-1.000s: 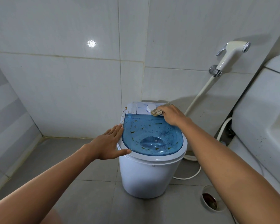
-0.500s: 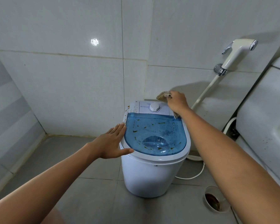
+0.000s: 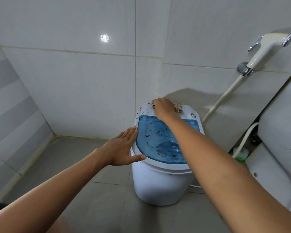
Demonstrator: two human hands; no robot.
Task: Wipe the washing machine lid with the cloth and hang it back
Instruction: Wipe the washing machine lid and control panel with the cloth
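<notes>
A small white washing machine (image 3: 160,187) stands on the grey floor by the tiled wall. Its blue see-through lid (image 3: 153,140) is speckled with brown and green bits. My right hand (image 3: 163,109) presses a beige cloth (image 3: 177,106) flat on the white control panel at the back of the top, covering the dial. The cloth sticks out on both sides of the hand. My left hand (image 3: 123,148) lies flat against the machine's left rim, fingers spread, thumb on the front edge.
A white bidet sprayer (image 3: 265,47) hangs on the wall at the right, its hose running down behind the machine. A white toilet tank (image 3: 282,132) fills the right edge. Grey tiled floor spreads to the left.
My right hand has slid the cloth left from the back right corner onto the middle of the control panel. The left hand stays on the rim.
</notes>
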